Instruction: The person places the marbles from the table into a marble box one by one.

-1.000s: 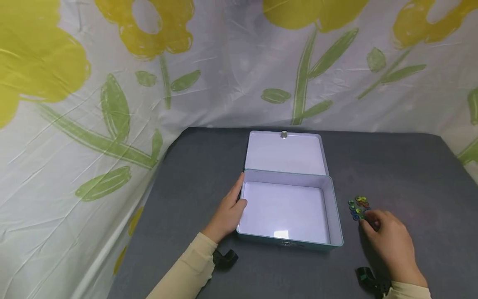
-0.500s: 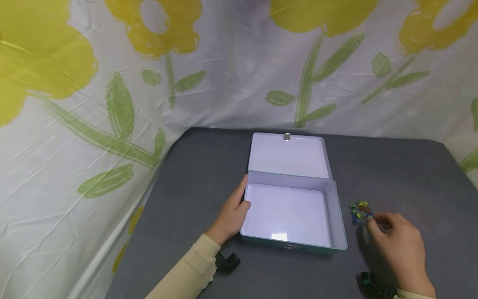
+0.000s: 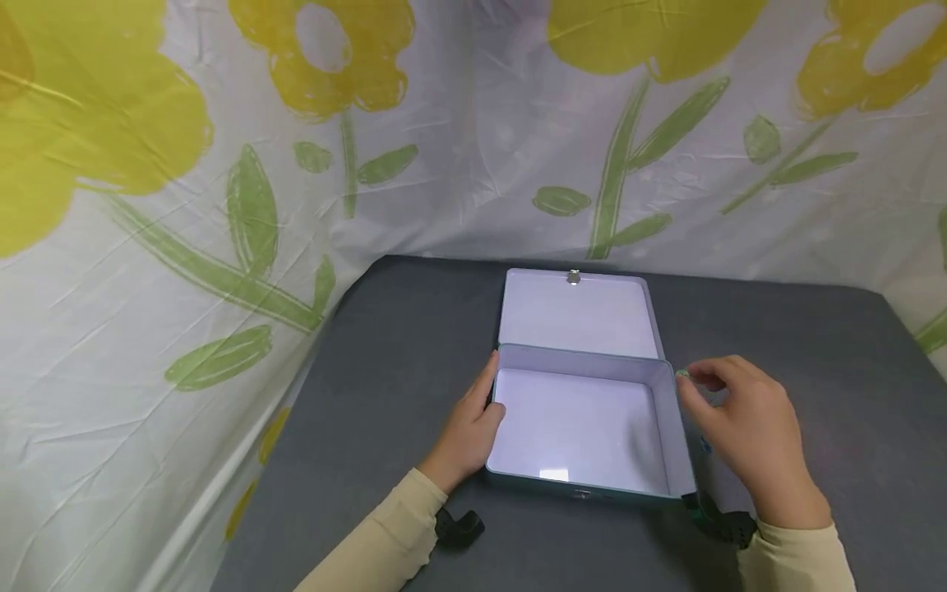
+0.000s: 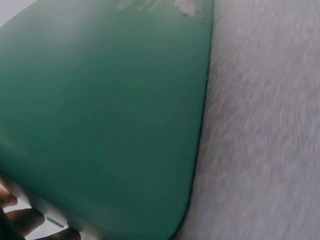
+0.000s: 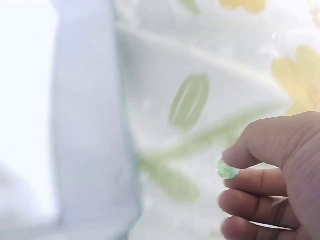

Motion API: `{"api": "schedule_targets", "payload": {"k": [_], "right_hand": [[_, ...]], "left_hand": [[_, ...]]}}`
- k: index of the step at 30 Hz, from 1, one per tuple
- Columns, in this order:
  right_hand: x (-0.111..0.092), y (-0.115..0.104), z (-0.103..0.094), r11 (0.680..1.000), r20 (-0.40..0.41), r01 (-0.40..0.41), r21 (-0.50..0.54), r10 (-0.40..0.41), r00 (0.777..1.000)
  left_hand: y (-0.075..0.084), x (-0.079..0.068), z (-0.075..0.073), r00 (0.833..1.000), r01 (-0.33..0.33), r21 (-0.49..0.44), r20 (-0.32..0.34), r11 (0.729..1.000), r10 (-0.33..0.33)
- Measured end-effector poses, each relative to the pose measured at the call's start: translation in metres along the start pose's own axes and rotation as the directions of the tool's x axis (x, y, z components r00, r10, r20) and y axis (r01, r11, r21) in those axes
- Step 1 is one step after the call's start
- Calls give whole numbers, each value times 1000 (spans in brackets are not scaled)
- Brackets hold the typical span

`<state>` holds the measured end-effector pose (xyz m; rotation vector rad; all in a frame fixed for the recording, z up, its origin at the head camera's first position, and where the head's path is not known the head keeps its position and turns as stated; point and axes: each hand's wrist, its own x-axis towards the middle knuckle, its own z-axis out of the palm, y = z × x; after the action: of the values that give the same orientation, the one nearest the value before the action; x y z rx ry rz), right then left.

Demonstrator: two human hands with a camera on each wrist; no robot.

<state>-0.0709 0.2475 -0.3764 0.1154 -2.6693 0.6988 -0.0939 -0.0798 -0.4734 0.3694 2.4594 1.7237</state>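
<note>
A shallow rectangular tin box (image 3: 533,478), teal green outside and white inside, stands with its hinged lid (image 3: 580,312) folded back. My left hand (image 3: 464,432) grips its left side, thumb over the rim and fingers along the outer wall. In the left wrist view the green outer wall (image 4: 115,110) fills most of the picture. Just outside the right rim, my right hand (image 3: 755,427) pinches a small translucent green marble (image 5: 228,170) between thumb and index finger. Under this hand a blue marble (image 3: 706,446) shows on the table; other marbles are hidden behind the hand.
A dark grey cloth (image 3: 414,345) covers the table. Behind it hangs a white curtain with yellow flowers (image 3: 340,49). A black wrist mount (image 3: 460,529) sits below the left hand, and another black mount (image 3: 721,518) below the right.
My right hand has picked up the green marble from the small cluster and carried it up and left to the box's right rim. My left hand keeps its grip; the head view has shifted slightly.
</note>
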Motion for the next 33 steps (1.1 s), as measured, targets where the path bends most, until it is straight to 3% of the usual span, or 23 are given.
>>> {"api": "schedule_targets", "payload": {"k": [7,15,21,33], "right_hand": [[33,-35,6,992,-30,97,85,-95,995],[54,-61,28,981,25,170,97,-173,985],[60,-65,55,979,140,183,91,-195,971],[60,-56,101,974,340,185,134,-220,914]], "left_hand": [[3,4,10,1000,-8,11,18,1000,8],[5,7,17,1000,-13,22,14,1000,12],[8,9,19,1000,-7,30,21,1000,6],[9,12,20,1000,25,14,16,1000,-25]]}}
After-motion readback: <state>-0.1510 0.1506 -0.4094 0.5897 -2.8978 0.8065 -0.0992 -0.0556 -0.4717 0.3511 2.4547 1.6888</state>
